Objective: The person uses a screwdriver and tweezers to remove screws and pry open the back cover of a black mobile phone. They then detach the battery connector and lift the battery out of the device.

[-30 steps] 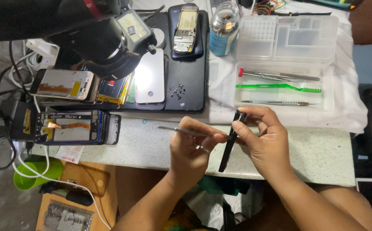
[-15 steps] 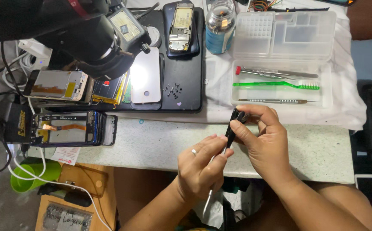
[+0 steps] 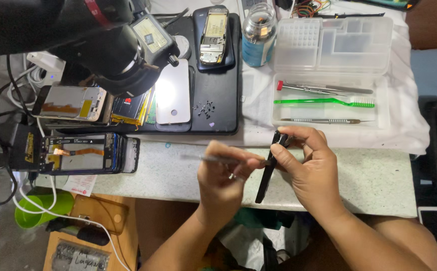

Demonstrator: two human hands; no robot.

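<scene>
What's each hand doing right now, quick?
Left hand: closed on a thin metal tool, blurred.
Right hand: closed on a slim black part, held edge-on above the table.

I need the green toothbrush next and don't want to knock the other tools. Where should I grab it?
Take the green toothbrush from above by its long bare handle, left of the bristle head. It lies flat in the clear tray, between two metal tools.

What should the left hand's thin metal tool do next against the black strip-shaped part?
Probably ease the thin metal tool in the left hand gently along the edge of the black strip-shaped part: its tip already meets the strip, which the right hand holds on edge above the pale speckled tabletop.
</scene>
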